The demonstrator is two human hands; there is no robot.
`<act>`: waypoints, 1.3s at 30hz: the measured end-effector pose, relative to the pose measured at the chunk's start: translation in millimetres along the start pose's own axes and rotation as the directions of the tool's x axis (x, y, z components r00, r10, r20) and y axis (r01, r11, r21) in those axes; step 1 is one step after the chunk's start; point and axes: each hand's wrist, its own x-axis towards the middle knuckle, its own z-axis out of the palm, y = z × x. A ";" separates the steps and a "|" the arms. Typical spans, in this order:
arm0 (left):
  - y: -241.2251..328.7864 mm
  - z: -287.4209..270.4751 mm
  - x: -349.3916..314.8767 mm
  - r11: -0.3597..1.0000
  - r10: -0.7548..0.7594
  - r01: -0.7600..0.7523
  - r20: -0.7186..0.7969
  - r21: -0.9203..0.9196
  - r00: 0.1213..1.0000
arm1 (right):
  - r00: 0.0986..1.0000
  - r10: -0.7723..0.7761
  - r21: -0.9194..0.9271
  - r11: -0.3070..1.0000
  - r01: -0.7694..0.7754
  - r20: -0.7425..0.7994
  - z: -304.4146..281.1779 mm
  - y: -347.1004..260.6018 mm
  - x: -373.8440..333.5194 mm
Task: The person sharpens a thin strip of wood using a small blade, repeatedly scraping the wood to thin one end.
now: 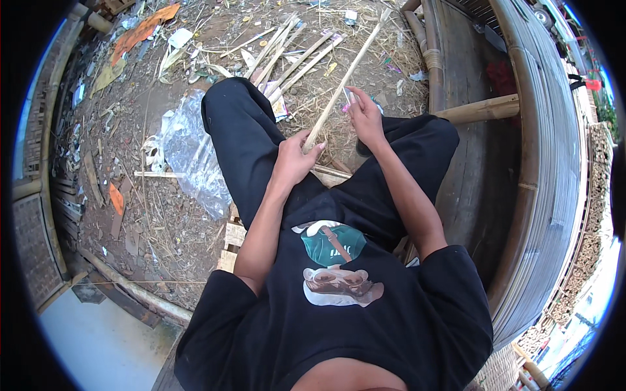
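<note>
A long pale bamboo strip [351, 73] slants up and to the right from between my knees, its far end above the littered ground. My left hand [295, 160] is closed round its lower end, the thumb lying along it. Just right of the strip is my right hand [366, 118], its fingers bent together beside the strip's middle. Something small and pale shows at those fingertips, too small to name. Below the hands, a piece of light wood [331, 174] shows between my legs.
Several split bamboo strips [280, 55] lie beyond my left knee. Clear plastic sheeting [195, 156] is crumpled to the left, and an orange scrap [145, 29] lies farther off. On the right stands a bamboo-framed bench [479, 156] with a thick crossbar [479, 109]. Shavings and litter cover the ground.
</note>
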 end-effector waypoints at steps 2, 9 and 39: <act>-8.3 0.8 2.8 1.000 0.027 -0.027 0.020 0.002 0.999 | 0.999 -0.040 -0.007 0.999 0.040 -0.017 3.2 0.9 2.9; -4.4 -1.9 3.0 0.968 -0.137 0.174 0.200 -0.182 0.970 | 0.987 -0.161 -0.216 0.964 0.154 -0.016 0.4 -9.6 9.5; -10.1 10.1 5.4 0.986 0.022 -0.043 0.126 0.161 0.992 | 0.953 -0.202 -0.416 0.905 0.094 -0.224 -34.3 21.7 88.9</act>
